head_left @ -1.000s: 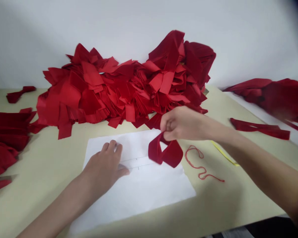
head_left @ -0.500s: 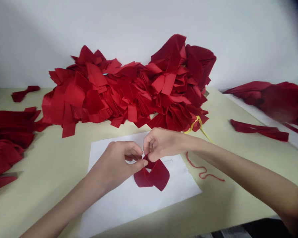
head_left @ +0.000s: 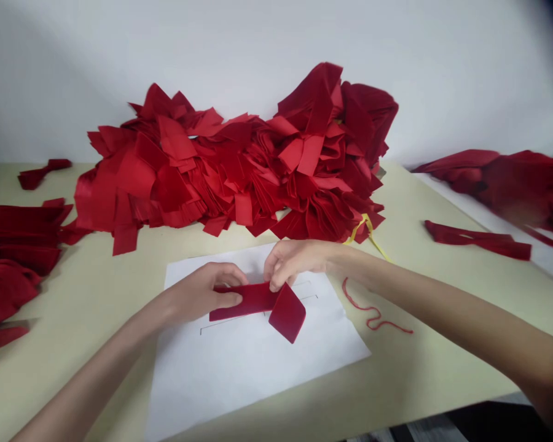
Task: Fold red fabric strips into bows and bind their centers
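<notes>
A dark red velvety ribbon [head_left: 258,299] stretches between my hands above a white sheet of paper [head_left: 203,380]. My left hand [head_left: 212,288] pinches its left part, thumb in front and fingers behind. At the fold on the right, my right hand [head_left: 283,261] grips the ribbon's upper edge between thumb and fingers. From that fold, a short end of ribbon hangs down to the right. Thin drawn lines with small end ticks show on the paper around the ribbon. The fingertips behind the ribbon are partly hidden.
A large heap of red ribbon pieces [head_left: 230,166] lies along the wall. More ribbon piles sit at the left [head_left: 13,258] and right [head_left: 502,184]. A red cord [head_left: 373,316] lies right of the paper, with a yellow strip [head_left: 366,227] behind my right forearm.
The ribbon was looped between my close-held hands. Now my left hand has moved left, and the loop is opened into a flat length with a folded end at the right.
</notes>
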A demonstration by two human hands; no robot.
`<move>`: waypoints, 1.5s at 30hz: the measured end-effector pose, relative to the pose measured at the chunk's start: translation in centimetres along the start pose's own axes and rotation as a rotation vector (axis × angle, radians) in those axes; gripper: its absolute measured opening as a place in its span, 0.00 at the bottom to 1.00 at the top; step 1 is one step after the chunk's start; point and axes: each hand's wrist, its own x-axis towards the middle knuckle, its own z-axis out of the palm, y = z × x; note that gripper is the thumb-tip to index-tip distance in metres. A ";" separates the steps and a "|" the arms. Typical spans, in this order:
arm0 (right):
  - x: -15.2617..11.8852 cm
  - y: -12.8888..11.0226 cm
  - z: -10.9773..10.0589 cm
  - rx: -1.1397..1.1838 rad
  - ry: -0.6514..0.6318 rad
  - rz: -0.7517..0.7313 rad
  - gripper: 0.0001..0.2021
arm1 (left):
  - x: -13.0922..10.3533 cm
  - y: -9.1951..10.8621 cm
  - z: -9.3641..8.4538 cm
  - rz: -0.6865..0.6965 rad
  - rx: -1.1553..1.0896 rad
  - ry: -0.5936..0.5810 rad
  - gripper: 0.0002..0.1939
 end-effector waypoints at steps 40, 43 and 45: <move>-4.8 2.4 9.8 -1.138 0.551 -0.673 0.14 | 2.9 -0.7 3.6 0.211 0.473 0.273 0.07; -4.6 3.1 9.8 -1.231 0.521 -0.706 0.17 | 2.9 -0.9 3.4 0.207 0.469 0.243 0.07; -4.6 3.2 9.2 -1.266 0.536 -0.689 0.14 | 3.0 -1.0 3.3 0.221 0.473 0.229 0.06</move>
